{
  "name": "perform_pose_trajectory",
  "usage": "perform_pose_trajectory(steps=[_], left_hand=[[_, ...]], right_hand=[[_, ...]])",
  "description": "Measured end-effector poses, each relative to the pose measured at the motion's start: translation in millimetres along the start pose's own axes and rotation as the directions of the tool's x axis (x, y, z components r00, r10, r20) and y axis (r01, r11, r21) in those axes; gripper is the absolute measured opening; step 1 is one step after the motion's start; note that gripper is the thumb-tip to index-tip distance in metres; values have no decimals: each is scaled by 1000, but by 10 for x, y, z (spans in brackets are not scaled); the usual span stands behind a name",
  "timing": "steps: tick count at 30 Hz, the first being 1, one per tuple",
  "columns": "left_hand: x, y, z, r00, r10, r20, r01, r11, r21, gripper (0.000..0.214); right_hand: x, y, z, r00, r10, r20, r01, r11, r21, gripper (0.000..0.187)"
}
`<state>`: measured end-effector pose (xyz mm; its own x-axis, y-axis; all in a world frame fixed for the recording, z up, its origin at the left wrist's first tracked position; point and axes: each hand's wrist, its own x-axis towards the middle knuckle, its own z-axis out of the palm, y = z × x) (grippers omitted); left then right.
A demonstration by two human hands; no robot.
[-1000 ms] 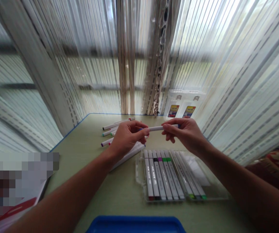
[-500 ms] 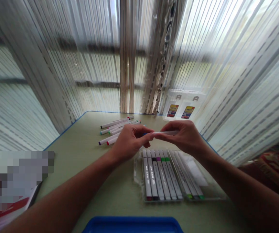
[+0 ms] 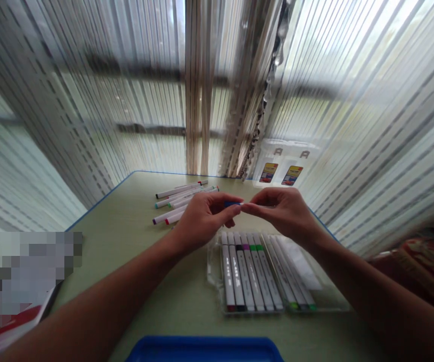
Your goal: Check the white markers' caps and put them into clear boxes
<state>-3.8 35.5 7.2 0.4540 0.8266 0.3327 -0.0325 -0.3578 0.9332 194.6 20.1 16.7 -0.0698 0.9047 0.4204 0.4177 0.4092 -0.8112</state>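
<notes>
A marker [image 3: 232,204] with a blue part is held between both hands above the middle of the table. My left hand [image 3: 203,216] is closed, its thumb and fingers pinching the blue part. My right hand [image 3: 286,213] is closed too, its fingertips on the marker beside my left thumb; its fingers hide most of the barrel. Just below the hands lies an open clear plastic case [image 3: 213,269] with several grey-white markers [image 3: 252,281] lined up in it. Left of my left hand, loose white markers [image 3: 179,191] with coloured ends lie in a pile.
A clear plastic piece with two labels [image 3: 292,175] stands at the back right against the striped curtain [image 3: 156,100]. A blue tray edge [image 3: 205,347] shows at the front. A blurred-out item [image 3: 31,281] lies on the left of the green table [image 3: 114,216].
The white barrel that showed between my hands is now mostly hidden by my right fingers, and more of the blue part shows. Both hands stay nearly in place.
</notes>
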Motion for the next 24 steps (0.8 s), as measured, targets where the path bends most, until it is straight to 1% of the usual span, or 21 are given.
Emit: perform_pose_trajectory(steps=[4,9,15,20,24], left_hand=[[28,-24,-25,999,-16,-52,15,1000,-13,20],[65,-29,-71,989,-61,-133,43,989,-140,17],[107,-33,-137,969,-128,-213,61,954,-295,13],[131,-52,-171,957,-163,-238,65,925,-374,9],[134,-41,-177,950,-194,-246,80,909,-410,11]], right_hand=[[8,-10,4,997,75,32,-77,992,100,25],[11,2,-9,985,157,70,-170,957,236,22],[23,3,-5,981,174,91,-196,869,455,18],[24,-21,-9,974,204,96,-223,813,537,19],[26,-36,-18,974,189,126,-227,774,591,23]])
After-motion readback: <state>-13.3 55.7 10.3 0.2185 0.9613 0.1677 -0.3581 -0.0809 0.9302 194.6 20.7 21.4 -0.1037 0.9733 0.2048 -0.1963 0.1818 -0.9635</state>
